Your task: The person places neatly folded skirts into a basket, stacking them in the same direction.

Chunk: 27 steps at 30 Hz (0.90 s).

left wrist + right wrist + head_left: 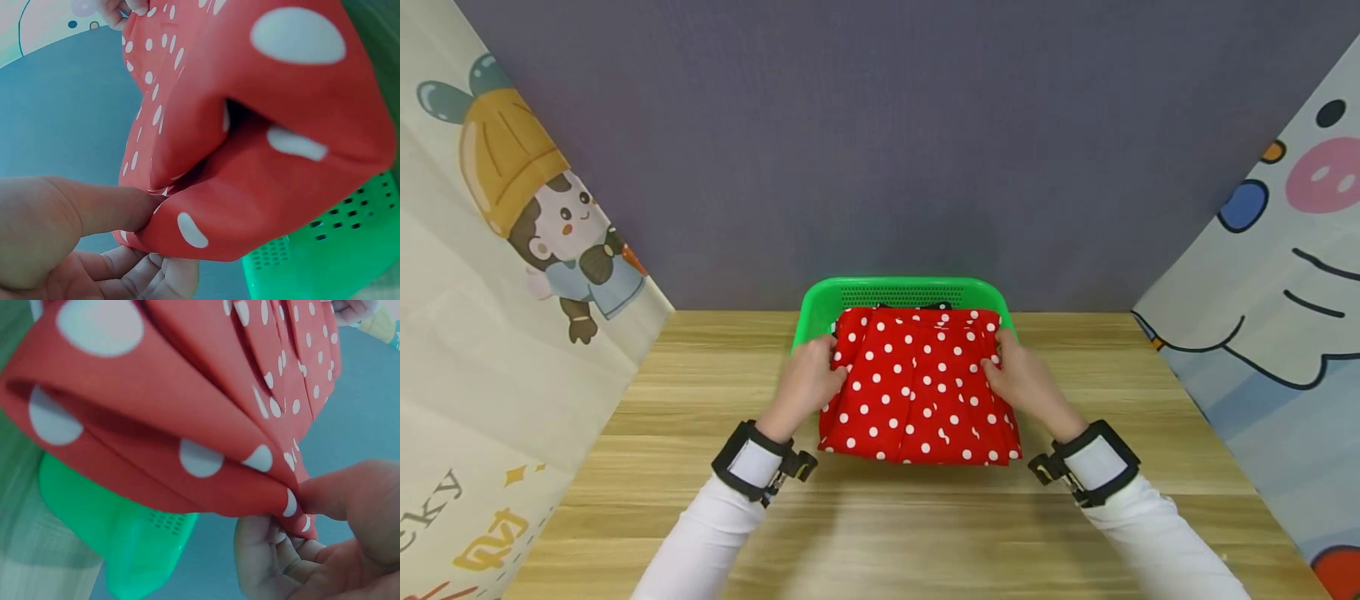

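A folded red cloth with white polka dots [917, 392] is held between both hands, over the front of a green plastic basket [827, 292]. My left hand [808, 379] pinches its left side between thumb and fingers. On the right side, my right hand [1018, 375] pinches it the same way. In the left wrist view the thumb presses on the layered edge of the polka-dot cloth [275, 206], with fingers beneath. The right wrist view shows the folded layers of the cloth [187, 412] sagging open beside the thumb. Most of the basket is hidden behind the cloth.
The basket stands on a wood-grain table [730, 367], close to a grey upright panel [895, 150] at the back. Cartoon-printed curtains flank the table on the left [460, 333] and right [1285, 317]. Some dark fabric [943, 306] shows in the basket behind the red cloth.
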### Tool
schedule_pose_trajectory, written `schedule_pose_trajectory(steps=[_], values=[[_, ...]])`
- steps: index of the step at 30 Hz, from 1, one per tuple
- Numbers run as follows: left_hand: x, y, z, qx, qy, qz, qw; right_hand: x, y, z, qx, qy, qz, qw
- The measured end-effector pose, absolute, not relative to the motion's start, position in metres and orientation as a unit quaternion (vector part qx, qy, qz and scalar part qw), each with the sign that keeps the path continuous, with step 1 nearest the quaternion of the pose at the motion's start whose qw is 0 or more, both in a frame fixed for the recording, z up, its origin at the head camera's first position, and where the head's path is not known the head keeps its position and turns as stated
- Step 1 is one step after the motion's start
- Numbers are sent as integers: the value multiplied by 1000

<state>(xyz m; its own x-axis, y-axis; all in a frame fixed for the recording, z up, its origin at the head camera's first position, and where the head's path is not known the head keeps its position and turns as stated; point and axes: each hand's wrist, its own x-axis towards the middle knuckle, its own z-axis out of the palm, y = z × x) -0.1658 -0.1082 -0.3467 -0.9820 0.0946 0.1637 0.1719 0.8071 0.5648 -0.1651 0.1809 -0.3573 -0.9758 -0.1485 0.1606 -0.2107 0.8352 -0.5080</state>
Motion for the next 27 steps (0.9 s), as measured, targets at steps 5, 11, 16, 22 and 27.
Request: schedule_pose_trajectory(steps=[5,11,16,22,27], values=[[-180,-109,-339,-67,-953,-290,59,-181,181,-346,97,-958,267,34],[-198,-110,-332,-58,-955,-287,46,-199,180,-336,105,-960,259,23],[-212,-111,-327,-60,-952,-296,44,-213,178,-329,101,-961,258,8],[-229,-111,-323,-50,-955,-291,32,-228,175,-324,83,-964,252,-6],[-241,-109,-322,-52,-961,-269,29,-241,173,-324,73,-968,242,-6]])
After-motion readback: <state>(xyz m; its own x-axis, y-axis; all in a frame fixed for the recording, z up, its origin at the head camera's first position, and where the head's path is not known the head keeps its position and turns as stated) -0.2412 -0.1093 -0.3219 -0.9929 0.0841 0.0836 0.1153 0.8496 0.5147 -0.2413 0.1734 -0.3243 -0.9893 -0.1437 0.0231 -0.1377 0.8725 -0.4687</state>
